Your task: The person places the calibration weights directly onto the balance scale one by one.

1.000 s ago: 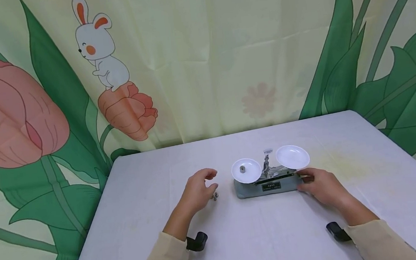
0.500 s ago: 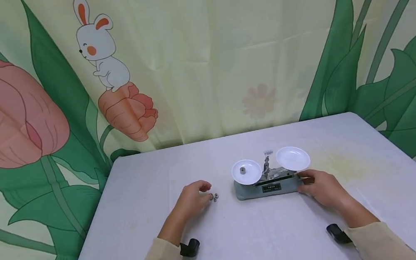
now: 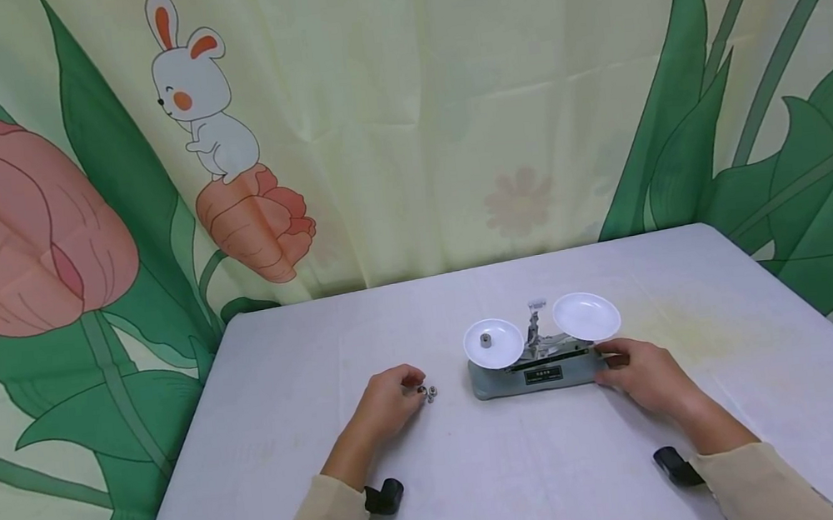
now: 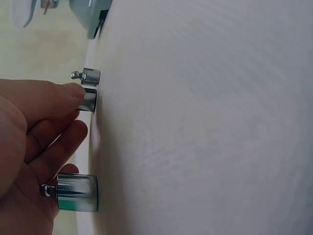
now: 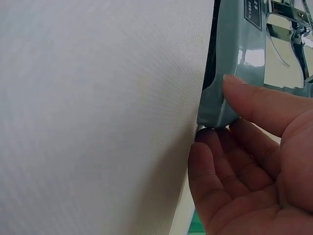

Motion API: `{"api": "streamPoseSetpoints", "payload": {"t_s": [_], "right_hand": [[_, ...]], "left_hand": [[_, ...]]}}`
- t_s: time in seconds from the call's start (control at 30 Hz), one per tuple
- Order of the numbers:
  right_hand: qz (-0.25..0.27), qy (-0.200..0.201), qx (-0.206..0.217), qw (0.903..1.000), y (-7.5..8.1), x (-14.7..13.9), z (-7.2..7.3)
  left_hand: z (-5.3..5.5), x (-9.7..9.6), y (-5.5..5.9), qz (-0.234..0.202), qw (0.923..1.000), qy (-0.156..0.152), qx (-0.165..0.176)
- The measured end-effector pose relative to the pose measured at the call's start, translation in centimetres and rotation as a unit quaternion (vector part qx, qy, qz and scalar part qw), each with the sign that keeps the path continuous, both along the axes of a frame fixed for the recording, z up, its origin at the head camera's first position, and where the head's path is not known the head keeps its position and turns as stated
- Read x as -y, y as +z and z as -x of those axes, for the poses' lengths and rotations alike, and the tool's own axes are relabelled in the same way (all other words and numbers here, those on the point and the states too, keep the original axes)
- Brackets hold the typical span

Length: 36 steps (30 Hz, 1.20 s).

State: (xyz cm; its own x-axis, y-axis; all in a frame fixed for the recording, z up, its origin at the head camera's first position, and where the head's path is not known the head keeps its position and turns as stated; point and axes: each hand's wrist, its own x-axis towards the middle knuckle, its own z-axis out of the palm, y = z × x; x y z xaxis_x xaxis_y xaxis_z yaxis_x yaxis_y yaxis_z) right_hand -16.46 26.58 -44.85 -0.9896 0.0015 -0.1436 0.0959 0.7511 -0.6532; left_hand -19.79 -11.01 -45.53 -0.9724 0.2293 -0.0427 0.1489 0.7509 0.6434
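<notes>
Left hand (image 3: 385,404) pinches a small metal weight (image 4: 88,102) while right hand (image 3: 644,376) grips the balance (image 3: 499,383)

The balance stands on the white-covered table (image 3: 528,475), and in the head view it serves here as the centre of the clock. The left hand is at nine o'clock, well apart from the balance, its thumb and index finger closed on the small metal weight. Its remaining fingers curl loosely; whether the weight's base touches the cloth, I cannot tell.

In the left wrist view, a knobbed weight (image 4: 91,77) stands upright at twelve o'clock from the gripped one, just beside it. A larger weight (image 4: 78,192), also upright, is at six o'clock, close to the other fingertips.

The right hand is at three o'clock, clamped on that end of the balance's grey base: thumb against the front face, fingers bent behind the end.

Of the two white dishes, the near-nine pan (image 3: 496,358) carries a pan weight (image 3: 485,340), and the three-o'clock pan (image 3: 587,316) sits higher in the head view. A metal pointer (image 3: 534,324) rises between them.

Behind the table hangs a curtain (image 3: 389,129) printed with tulips at nine and two o'clock and a rabbit (image 3: 202,105) on a carrot at ten
</notes>
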Motion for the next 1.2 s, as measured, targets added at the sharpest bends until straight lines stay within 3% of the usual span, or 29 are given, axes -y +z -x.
{"api": "streamPoseSetpoints", "payload": {"t_s": [0.27, 0.7, 0.9, 1.2], "right_hand": [[0.002, -0.003, 0.002, 1.0000, 0.1, 0.1, -0.1], [0.004, -0.004, 0.003, 1.0000, 0.0, 0.1, 0.1], [0.006, -0.007, 0.007, 0.9999, 0.0, 0.1, 0.1], [0.006, -0.006, 0.005, 1.0000, 0.0, 0.0, 0.0]], "left_hand": [[0.0, -0.3, 0.0, 0.010, 0.9999, -0.004, -0.006], [-0.1, -0.2, 0.0, 0.005, 0.9998, 0.015, -0.015], [-0.2, -0.2, 1.1, -0.012, 0.9993, 0.031, -0.016], [-1.1, -1.1, 3.4, -0.036, 0.9985, 0.006, -0.040]]}}
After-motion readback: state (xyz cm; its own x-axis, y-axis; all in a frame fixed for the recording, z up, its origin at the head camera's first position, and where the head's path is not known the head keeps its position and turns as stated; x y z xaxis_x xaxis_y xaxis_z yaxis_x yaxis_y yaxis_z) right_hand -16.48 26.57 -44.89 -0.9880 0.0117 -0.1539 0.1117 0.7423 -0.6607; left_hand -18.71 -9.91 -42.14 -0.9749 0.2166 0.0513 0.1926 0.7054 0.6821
